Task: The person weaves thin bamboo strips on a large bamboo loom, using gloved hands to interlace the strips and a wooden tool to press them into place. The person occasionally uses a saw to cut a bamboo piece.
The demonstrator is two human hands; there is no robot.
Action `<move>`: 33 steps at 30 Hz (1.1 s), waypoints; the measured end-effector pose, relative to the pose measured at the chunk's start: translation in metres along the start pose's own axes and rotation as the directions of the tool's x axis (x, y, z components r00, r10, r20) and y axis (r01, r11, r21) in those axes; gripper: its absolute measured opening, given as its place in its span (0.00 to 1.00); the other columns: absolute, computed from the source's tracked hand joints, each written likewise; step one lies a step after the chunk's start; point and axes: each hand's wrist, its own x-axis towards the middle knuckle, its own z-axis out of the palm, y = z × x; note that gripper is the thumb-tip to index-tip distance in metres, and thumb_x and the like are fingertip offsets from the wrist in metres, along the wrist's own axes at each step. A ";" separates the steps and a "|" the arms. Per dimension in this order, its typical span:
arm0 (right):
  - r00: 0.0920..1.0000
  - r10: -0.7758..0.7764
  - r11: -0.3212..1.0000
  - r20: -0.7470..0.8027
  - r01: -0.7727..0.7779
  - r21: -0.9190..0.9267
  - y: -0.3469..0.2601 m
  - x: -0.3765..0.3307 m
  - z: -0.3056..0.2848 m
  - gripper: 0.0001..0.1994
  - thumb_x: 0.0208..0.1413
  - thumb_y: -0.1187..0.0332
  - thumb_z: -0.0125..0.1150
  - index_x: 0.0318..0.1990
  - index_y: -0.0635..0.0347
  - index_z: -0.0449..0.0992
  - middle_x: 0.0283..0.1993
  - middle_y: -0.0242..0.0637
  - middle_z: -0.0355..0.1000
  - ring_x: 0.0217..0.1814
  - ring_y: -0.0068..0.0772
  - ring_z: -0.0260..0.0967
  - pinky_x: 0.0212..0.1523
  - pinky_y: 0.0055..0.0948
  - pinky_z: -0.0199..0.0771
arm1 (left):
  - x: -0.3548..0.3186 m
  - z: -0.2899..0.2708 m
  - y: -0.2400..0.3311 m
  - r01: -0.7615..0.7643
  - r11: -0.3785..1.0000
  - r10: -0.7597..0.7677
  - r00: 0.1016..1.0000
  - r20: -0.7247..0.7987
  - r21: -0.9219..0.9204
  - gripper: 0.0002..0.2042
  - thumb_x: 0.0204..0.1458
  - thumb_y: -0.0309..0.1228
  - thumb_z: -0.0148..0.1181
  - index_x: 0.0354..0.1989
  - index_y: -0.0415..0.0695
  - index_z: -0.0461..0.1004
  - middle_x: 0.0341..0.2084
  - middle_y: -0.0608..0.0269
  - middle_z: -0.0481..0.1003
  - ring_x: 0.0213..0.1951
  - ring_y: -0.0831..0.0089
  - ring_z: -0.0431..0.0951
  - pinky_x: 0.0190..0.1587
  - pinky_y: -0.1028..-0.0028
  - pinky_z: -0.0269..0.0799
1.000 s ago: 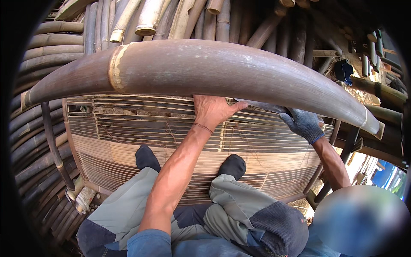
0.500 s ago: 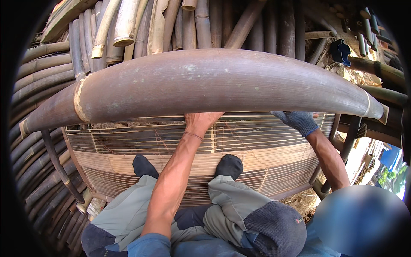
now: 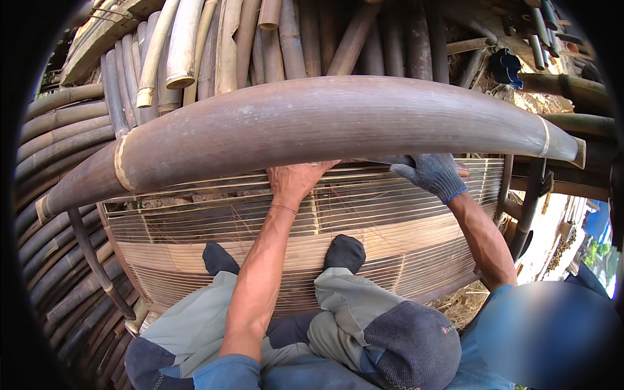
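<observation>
A thick brown bamboo pole (image 3: 312, 123) spans the view from left to right, above the slatted panel. My bare left hand (image 3: 296, 181) reaches to its near lower edge; the thumb points right, while the pole hides the other fingers. To the right, my right hand (image 3: 434, 175) wears a grey-blue knitted glove and is closed round a tool whose brown handle end (image 3: 462, 170) sticks out on the right. A narrow grey strip like a blade (image 3: 387, 159) shows left of the glove, mostly covered by the pole. Below both hands lies the slatted bamboo panel (image 3: 416, 242).
My dark-socked feet (image 3: 346, 253) rest on the panel. Bamboo poles (image 3: 65, 153) are stacked along the left, and more poles (image 3: 292, 45) lie at the far side. Upright posts (image 3: 530, 208) stand beneath the pole's ends. A dark blue item (image 3: 506, 67) lies at the far right.
My right hand has shifted left and shows more fully under the pole. My left hand sits slightly further left in view. The whole view has tilted a little.
</observation>
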 end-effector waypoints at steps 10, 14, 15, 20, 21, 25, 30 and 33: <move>0.949 0.246 0.956 -0.197 -0.204 0.210 0.029 -0.143 0.038 0.17 0.50 0.76 0.59 0.49 0.64 0.69 0.44 0.53 0.69 0.47 0.59 0.67 0.45 0.51 0.68 | -0.024 -0.011 -0.032 -0.331 0.938 0.335 0.942 -0.021 0.105 0.38 0.50 0.64 0.60 0.55 0.41 0.70 0.48 0.54 0.69 0.55 0.61 0.67 0.62 0.56 0.54; 0.830 0.529 0.824 -0.178 -0.452 0.341 0.014 -0.236 0.104 0.15 0.59 0.70 0.59 0.49 0.69 0.67 0.41 0.55 0.67 0.44 0.57 0.67 0.47 0.47 0.67 | -0.010 -0.038 -0.037 -0.383 0.922 0.366 0.911 -0.188 -0.060 0.29 0.51 0.49 0.64 0.52 0.36 0.72 0.49 0.48 0.68 0.55 0.54 0.68 0.66 0.57 0.60; 0.803 0.592 0.776 -0.069 -0.546 0.315 0.007 -0.249 0.112 0.15 0.58 0.71 0.60 0.49 0.70 0.67 0.40 0.53 0.67 0.44 0.56 0.66 0.49 0.46 0.66 | -0.013 -0.051 -0.044 -0.379 0.924 0.356 0.898 -0.259 -0.043 0.26 0.50 0.46 0.65 0.49 0.36 0.75 0.48 0.48 0.69 0.54 0.54 0.69 0.65 0.57 0.61; 0.703 0.708 0.628 0.074 -0.673 0.391 0.000 -0.294 0.166 0.17 0.57 0.69 0.57 0.49 0.75 0.68 0.42 0.51 0.66 0.44 0.50 0.65 0.50 0.43 0.66 | -0.057 -0.101 -0.102 -0.211 0.977 0.190 0.934 -0.301 -0.038 0.18 0.50 0.41 0.66 0.42 0.40 0.78 0.42 0.54 0.71 0.50 0.55 0.71 0.59 0.57 0.66; 0.667 0.736 0.597 0.116 -0.720 0.355 0.001 -0.294 0.167 0.18 0.57 0.70 0.57 0.51 0.75 0.68 0.43 0.53 0.67 0.46 0.51 0.66 0.51 0.44 0.66 | -0.069 -0.106 -0.116 -0.165 0.985 0.146 0.944 -0.295 -0.041 0.18 0.50 0.41 0.65 0.42 0.40 0.78 0.42 0.54 0.71 0.51 0.56 0.71 0.59 0.58 0.66; 0.650 0.760 0.588 0.014 -0.697 0.411 0.007 -0.274 0.176 0.16 0.57 0.67 0.56 0.43 0.75 0.72 0.35 0.50 0.70 0.38 0.49 0.71 0.42 0.42 0.71 | -0.128 -0.134 -0.171 0.078 0.991 -0.097 0.977 -0.191 -0.105 0.17 0.55 0.41 0.62 0.45 0.39 0.77 0.44 0.56 0.70 0.51 0.61 0.70 0.59 0.61 0.68; 0.687 0.725 0.624 0.051 -0.686 0.374 0.003 -0.219 0.168 0.15 0.57 0.67 0.56 0.42 0.74 0.73 0.34 0.49 0.70 0.36 0.48 0.70 0.40 0.42 0.71 | -0.235 -0.142 -0.250 0.456 0.889 -0.456 0.875 -0.164 -0.041 0.20 0.60 0.42 0.57 0.50 0.37 0.76 0.49 0.54 0.69 0.53 0.63 0.69 0.62 0.61 0.68; 0.695 0.715 0.629 0.076 -0.687 0.364 -0.007 -0.188 0.166 0.14 0.56 0.67 0.55 0.41 0.73 0.73 0.33 0.49 0.70 0.35 0.48 0.70 0.39 0.41 0.71 | -0.296 -0.144 -0.288 0.655 0.747 -0.659 0.707 -0.256 -0.116 0.20 0.61 0.43 0.57 0.51 0.37 0.75 0.52 0.54 0.68 0.57 0.62 0.68 0.63 0.60 0.67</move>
